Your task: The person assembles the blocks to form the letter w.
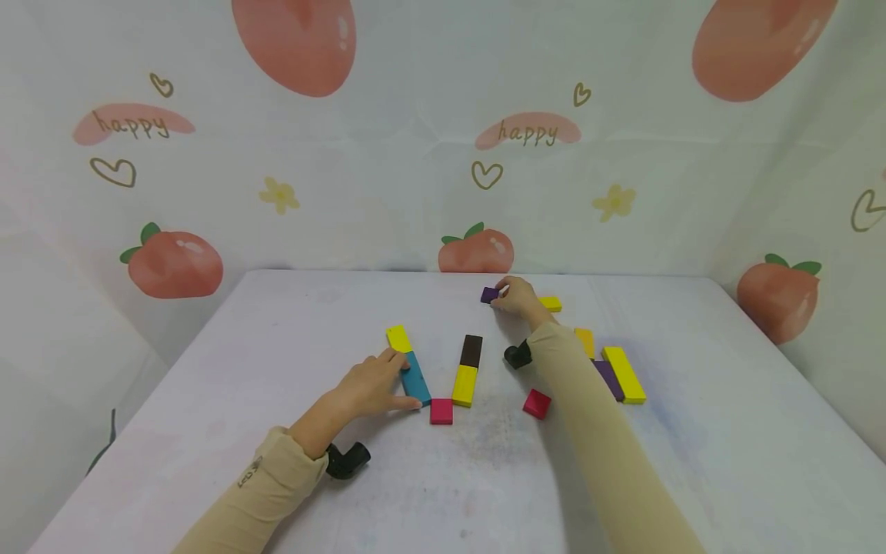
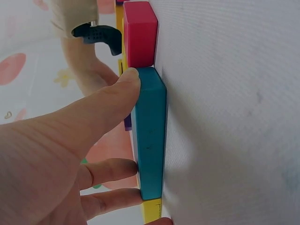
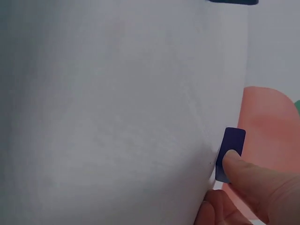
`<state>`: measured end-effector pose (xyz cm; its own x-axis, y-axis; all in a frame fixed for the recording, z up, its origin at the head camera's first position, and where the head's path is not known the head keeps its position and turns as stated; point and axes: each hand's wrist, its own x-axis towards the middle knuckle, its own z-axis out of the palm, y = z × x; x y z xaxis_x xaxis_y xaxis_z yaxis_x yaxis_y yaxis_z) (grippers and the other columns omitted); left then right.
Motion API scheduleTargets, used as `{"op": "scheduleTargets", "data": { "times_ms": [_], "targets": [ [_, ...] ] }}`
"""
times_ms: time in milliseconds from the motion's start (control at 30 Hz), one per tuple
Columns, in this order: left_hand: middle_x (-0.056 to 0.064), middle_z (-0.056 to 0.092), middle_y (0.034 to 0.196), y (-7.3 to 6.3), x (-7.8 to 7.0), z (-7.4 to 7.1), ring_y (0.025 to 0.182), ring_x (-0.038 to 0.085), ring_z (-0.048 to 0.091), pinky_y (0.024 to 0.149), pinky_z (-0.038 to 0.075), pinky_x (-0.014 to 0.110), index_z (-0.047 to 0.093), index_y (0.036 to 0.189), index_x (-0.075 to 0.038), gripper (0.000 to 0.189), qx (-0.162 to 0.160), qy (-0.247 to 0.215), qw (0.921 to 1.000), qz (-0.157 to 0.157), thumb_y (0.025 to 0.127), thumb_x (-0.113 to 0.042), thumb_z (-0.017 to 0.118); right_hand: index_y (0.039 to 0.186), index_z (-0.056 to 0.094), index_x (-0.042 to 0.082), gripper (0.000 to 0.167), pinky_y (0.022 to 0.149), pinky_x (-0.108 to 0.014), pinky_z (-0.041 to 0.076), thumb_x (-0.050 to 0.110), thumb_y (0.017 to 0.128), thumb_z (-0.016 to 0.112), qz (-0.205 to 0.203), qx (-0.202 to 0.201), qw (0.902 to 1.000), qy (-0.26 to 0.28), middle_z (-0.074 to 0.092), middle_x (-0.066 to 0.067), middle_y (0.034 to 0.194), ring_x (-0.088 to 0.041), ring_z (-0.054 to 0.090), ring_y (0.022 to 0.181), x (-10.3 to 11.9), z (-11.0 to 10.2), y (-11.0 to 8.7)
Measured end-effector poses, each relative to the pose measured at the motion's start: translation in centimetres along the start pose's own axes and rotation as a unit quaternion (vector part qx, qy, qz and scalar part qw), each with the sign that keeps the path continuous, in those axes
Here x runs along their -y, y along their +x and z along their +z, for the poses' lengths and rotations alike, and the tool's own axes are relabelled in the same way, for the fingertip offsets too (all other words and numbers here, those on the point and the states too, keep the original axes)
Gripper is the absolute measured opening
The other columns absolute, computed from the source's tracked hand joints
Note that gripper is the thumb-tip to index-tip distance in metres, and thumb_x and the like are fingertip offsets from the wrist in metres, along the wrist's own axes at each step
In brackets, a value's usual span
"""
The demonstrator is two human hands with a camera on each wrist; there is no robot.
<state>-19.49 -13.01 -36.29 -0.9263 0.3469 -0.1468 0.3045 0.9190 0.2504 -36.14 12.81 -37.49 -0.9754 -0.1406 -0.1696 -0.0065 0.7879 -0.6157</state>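
Observation:
My left hand point(image 1: 370, 386) rests at a blue block point(image 1: 415, 381) on the table. In the left wrist view its thumb touches the edge of the blue block point(image 2: 151, 140) near one end, and two fairly straight fingers touch its side nearer the other. A yellow block point(image 1: 398, 338) adjoins the far end, and a red block point(image 1: 441, 412) meets the near corner. At the back of the table my right hand point(image 1: 517, 299) pinches a small purple block point(image 1: 489, 295). In the right wrist view the thumb lies on the purple block's face point(image 3: 233, 139); the fingers behind are partly hidden.
A dark brown block point(image 1: 471, 351) and a yellow block point(image 1: 465, 385) lie end to end. Another red block point(image 1: 536, 404) lies nearby. Right of the right sleeve point(image 1: 588, 408) are orange point(image 1: 584, 340), purple point(image 1: 609, 380) and long yellow point(image 1: 624, 375) blocks. A patterned cloth hangs behind.

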Motion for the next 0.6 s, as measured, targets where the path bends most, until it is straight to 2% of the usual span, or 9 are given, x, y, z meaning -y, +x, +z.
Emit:
{"op": "scheduleTargets", "data": {
  "times_ms": [100, 267, 300, 333, 433, 533, 567, 600],
  "targets": [
    [0.012, 0.052, 0.124, 0.0, 0.0, 0.0, 0.087, 0.026, 0.051, 0.083, 0.048, 0.044, 0.052, 0.119, -0.007, 0.062, 0.001, 0.001, 1.0000, 0.000, 0.076, -0.046, 0.073, 0.129, 0.045, -0.005, 0.042, 0.100, -0.039, 0.043, 0.015, 0.093, 0.055, 0.000, -0.003, 1.0000, -0.005, 0.052, -0.026, 0.124, -0.033, 0.051, 0.106, 0.1, -0.1, -0.3],
    [0.012, 0.052, 0.124, 0.0, 0.0, 0.0, 0.088, 0.026, 0.051, 0.083, 0.048, 0.044, 0.052, 0.119, -0.007, 0.062, 0.001, -0.001, 1.0000, 0.002, 0.076, -0.046, 0.073, 0.126, 0.050, 0.000, 0.042, 0.099, -0.039, 0.044, 0.017, 0.090, 0.061, 0.004, 0.001, 0.9999, -0.010, 0.054, -0.022, 0.121, -0.032, 0.051, 0.105, -0.6, -0.2, 0.8],
    [0.012, 0.052, 0.124, 0.0, 0.0, 0.0, 0.088, 0.026, 0.051, 0.083, 0.048, 0.043, 0.051, 0.119, -0.007, 0.062, 0.002, -0.002, 1.0000, 0.001, 0.076, -0.046, 0.073, 0.125, 0.051, 0.001, 0.042, 0.098, -0.038, 0.044, 0.018, 0.088, 0.062, 0.001, 0.002, 0.9999, -0.011, 0.055, -0.021, 0.119, -0.031, 0.052, 0.105, -0.9, -0.3, 1.1],
    [0.012, 0.052, 0.123, 0.0, 0.0, 0.0, 0.088, 0.026, 0.051, 0.083, 0.048, 0.043, 0.051, 0.119, -0.007, 0.062, 0.003, -0.002, 1.0000, 0.001, 0.076, -0.046, 0.073, 0.121, 0.055, 0.003, 0.042, 0.092, -0.035, 0.047, 0.023, 0.085, 0.067, -0.023, -0.005, 0.9997, -0.002, 0.059, -0.018, 0.113, -0.028, 0.054, 0.099, -1.9, 0.0, 2.2],
    [0.012, 0.052, 0.124, 0.0, 0.0, 0.0, 0.088, 0.026, 0.050, 0.083, 0.048, 0.044, 0.051, 0.119, -0.007, 0.062, 0.004, -0.002, 1.0000, -0.002, 0.076, -0.046, 0.072, 0.118, 0.057, 0.006, 0.043, 0.090, -0.036, 0.047, 0.026, 0.082, 0.071, -0.037, 0.000, 0.9993, -0.011, 0.060, -0.016, 0.109, -0.028, 0.054, 0.097, -2.4, -0.2, 2.6],
    [0.012, 0.052, 0.124, -0.1, 0.0, 0.0, 0.088, 0.026, 0.050, 0.084, 0.048, 0.044, 0.051, 0.120, -0.007, 0.062, 0.005, -0.004, 1.0000, -0.003, 0.077, -0.046, 0.072, 0.118, 0.057, 0.004, 0.043, 0.092, -0.038, 0.047, 0.024, 0.082, 0.070, -0.039, 0.004, 0.9992, -0.010, 0.060, -0.018, 0.112, -0.029, 0.054, 0.101, -2.0, -0.5, 1.4],
    [0.012, 0.052, 0.124, -0.1, 0.0, 0.0, 0.088, 0.026, 0.050, 0.084, 0.048, 0.044, 0.051, 0.120, -0.007, 0.062, 0.005, -0.005, 1.0000, -0.003, 0.077, -0.046, 0.072, 0.122, 0.055, 0.002, 0.043, 0.097, -0.042, 0.044, 0.020, 0.085, 0.067, -0.020, 0.013, 0.9995, -0.020, 0.057, -0.021, 0.118, -0.033, 0.052, 0.107, -0.9, -0.9, 0.0],
    [0.012, 0.052, 0.124, -0.1, 0.0, 0.0, 0.089, 0.026, 0.050, 0.084, 0.048, 0.044, 0.051, 0.121, -0.007, 0.062, 0.005, -0.005, 1.0000, -0.003, 0.077, -0.046, 0.072, 0.122, 0.054, 0.001, 0.042, 0.097, -0.042, 0.044, 0.018, 0.085, 0.066, -0.028, 0.013, 0.9992, -0.024, 0.057, -0.022, 0.118, -0.034, 0.052, 0.106, -0.8, -1.0, -0.5]
  ]
}}
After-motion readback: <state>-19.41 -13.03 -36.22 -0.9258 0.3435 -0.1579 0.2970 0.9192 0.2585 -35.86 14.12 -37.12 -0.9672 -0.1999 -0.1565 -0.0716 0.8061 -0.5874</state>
